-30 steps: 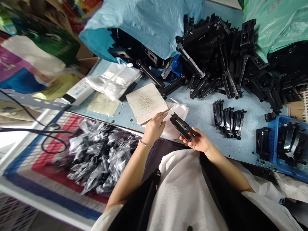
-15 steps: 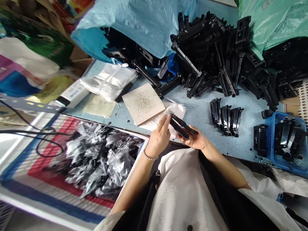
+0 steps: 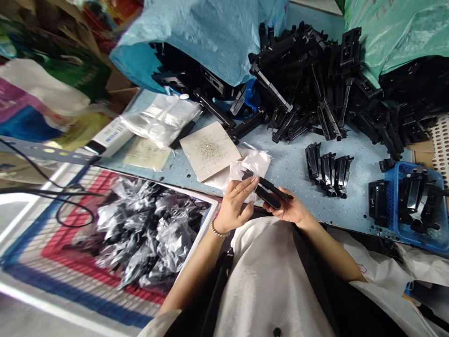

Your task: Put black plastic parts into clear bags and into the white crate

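Observation:
My right hand (image 3: 293, 208) is closed around the near right end of a long black plastic part (image 3: 268, 193), which has two parallel bars. My left hand (image 3: 237, 201), wearing a ring and a beaded bracelet, lies with outstretched fingers against the part's far left end, its thumb apart. Beneath and behind the part is crumpled clear plastic (image 3: 249, 164) on the blue tabletop. Just beyond my left hand, a pale square board (image 3: 224, 157) carries a scatter of tiny shiny pieces (image 3: 208, 149). Three similar black parts (image 3: 328, 170) stand in a row to the right.
A heap of black parts (image 3: 308, 84) covers the back, between a blue bag (image 3: 196, 37) and a green bag (image 3: 400, 37). At right sits a blue basket (image 3: 394, 201) with black parts. Bagged pieces (image 3: 150, 229) fill a striped bin at lower left. Clear bags (image 3: 161, 117) lie behind the board.
The black part has shifted slightly right and toward me with my right hand. My left fingers have slid down along its far end, and the thumb now shows apart.

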The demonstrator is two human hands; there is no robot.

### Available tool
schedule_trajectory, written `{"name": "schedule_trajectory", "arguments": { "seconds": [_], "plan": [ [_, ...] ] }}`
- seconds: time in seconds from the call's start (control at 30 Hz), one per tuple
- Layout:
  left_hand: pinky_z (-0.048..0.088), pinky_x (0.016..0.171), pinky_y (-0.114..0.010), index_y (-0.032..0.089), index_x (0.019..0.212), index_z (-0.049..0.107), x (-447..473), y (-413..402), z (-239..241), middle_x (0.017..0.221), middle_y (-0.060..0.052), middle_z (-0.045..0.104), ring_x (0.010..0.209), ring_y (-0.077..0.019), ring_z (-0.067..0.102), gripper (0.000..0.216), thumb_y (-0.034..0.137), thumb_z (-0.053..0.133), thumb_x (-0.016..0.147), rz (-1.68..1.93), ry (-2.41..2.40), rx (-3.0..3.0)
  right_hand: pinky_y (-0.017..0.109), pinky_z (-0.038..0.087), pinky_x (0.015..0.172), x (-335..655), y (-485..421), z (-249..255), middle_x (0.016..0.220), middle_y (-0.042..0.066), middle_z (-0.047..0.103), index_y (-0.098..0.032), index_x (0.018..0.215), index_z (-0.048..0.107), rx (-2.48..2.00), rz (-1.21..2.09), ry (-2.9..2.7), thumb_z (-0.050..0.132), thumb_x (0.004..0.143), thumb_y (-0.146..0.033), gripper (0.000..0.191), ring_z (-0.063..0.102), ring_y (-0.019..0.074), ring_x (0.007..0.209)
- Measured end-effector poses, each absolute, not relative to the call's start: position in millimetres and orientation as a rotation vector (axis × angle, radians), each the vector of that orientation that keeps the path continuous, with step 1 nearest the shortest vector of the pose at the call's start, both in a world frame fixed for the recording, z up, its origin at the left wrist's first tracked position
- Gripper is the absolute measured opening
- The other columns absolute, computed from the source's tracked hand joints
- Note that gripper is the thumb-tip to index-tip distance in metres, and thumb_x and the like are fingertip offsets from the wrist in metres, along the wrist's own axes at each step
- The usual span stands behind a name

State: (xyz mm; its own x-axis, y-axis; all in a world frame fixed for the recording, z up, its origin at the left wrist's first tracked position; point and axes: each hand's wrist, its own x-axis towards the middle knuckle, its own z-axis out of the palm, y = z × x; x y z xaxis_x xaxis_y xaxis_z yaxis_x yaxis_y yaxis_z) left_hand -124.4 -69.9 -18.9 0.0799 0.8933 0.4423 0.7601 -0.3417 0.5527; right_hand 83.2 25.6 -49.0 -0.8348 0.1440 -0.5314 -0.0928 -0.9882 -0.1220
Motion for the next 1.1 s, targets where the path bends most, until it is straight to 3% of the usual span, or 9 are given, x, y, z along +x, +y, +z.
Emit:
{"name": "schedule_trajectory", "arguments": {
  "seconds": [0.1,0.2,0.47,0.63,0.73,0.83,0.93,1.03,1.1],
  "plan": [
    [0.058,0.089,-0.038,0.026,0.131,0.066,-115,-74,-27,0.115,-0.009,0.075,0.099,-0.0206,0.07,0.037,0.015,0.055,0.097,1.282,1.784,2.055,0.017,0.05,0.049,87,25,-51,0.09,0.014,0.076,-0.011,0.102,0.067,-0.885,2.751,-0.175,0.043,0.104,-0.045,0.041,0.07,0.016,0.076],
    [0.06,0.087,-0.033,0.024,0.122,0.07,-107,-74,-40,0.107,-0.008,0.075,0.096,-0.0176,0.071,0.032,0.012,0.052,0.099,1.4,1.911,1.964,0.016,0.049,0.048,93,27,-49,0.092,0.011,0.074,-0.013,0.107,0.066,-0.846,2.707,-0.159,0.043,0.103,-0.05,0.043,0.066,0.0131,0.074],
    [0.06,0.101,-0.033,0.028,0.151,0.049,-109,-61,-59,0.139,-0.013,0.064,0.126,-0.0213,0.066,0.053,0.011,0.043,0.101,1.314,1.897,2.011,0.016,0.044,0.042,97,29,-44,0.088,0.013,0.072,-0.009,0.115,0.064,-0.866,2.8,0.046,0.029,0.104,-0.056,0.06,0.06,0.0134,0.069],
    [0.064,0.092,-0.027,0.027,0.156,0.041,-104,-66,-58,0.139,-0.014,0.065,0.116,-0.0203,0.072,0.062,0.005,0.043,0.098,1.242,1.82,2.217,0.016,0.043,0.041,103,33,-47,0.086,0.009,0.07,-0.013,0.111,0.064,-0.899,2.803,-0.192,0.044,0.098,-0.06,0.052,0.058,0.0133,0.069],
    [0.065,0.091,-0.029,0.026,0.161,0.03,-86,-74,-49,0.139,-0.015,0.065,0.112,-0.0208,0.074,0.07,0.002,0.042,0.097,1.246,1.477,2.339,0.021,0.051,0.05,101,31,-52,0.081,0.004,0.068,-0.02,0.096,0.063,-1.032,2.582,-0.511,0.061,0.09,-0.054,0.034,0.062,0.0156,0.071],
    [0.064,0.095,-0.031,0.022,0.162,0.024,-73,-78,-42,0.142,-0.018,0.062,0.121,-0.0241,0.069,0.071,0.003,0.04,0.096,1.157,1.321,2.294,0.027,0.058,0.072,96,21,-47,0.09,0.001,0.068,-0.024,0.097,0.065,-1.194,2.143,-0.93,0.07,0.086,-0.043,0.022,0.065,0.0182,0.085],
    [0.063,0.097,-0.034,0.022,0.156,0.038,-71,-78,-37,0.138,-0.018,0.062,0.123,-0.0278,0.068,0.06,0.017,0.051,0.098,1.086,1.376,2.187,0.035,0.053,0.096,92,8,-28,0.108,0.003,0.07,-0.026,0.113,0.067,-1.259,1.758,-1.496,0.06,0.094,-0.036,0.023,0.065,0.0208,0.101],
    [0.065,0.091,-0.035,0.028,0.132,0.063,-82,-85,-19,0.116,-0.011,0.07,0.104,-0.0243,0.074,0.037,0.023,0.062,0.095,1.205,1.557,2.061,0.039,0.053,0.098,89,-2,-5,0.119,0.005,0.071,-0.027,0.133,0.063,-1.022,1.94,-1.813,0.052,0.099,-0.033,0.036,0.068,0.0213,0.1],
    [0.067,0.08,-0.034,0.03,0.122,0.068,-98,-102,3,0.109,-0.008,0.07,0.092,-0.0215,0.074,0.029,0.024,0.063,0.095,1.227,1.685,1.935,0.039,0.056,0.094,88,-1,6,0.122,0.005,0.072,-0.027,0.141,0.059,-0.807,2.113,-1.89,0.051,0.101,-0.035,0.041,0.07,0.0214,0.102]
  ]
}}
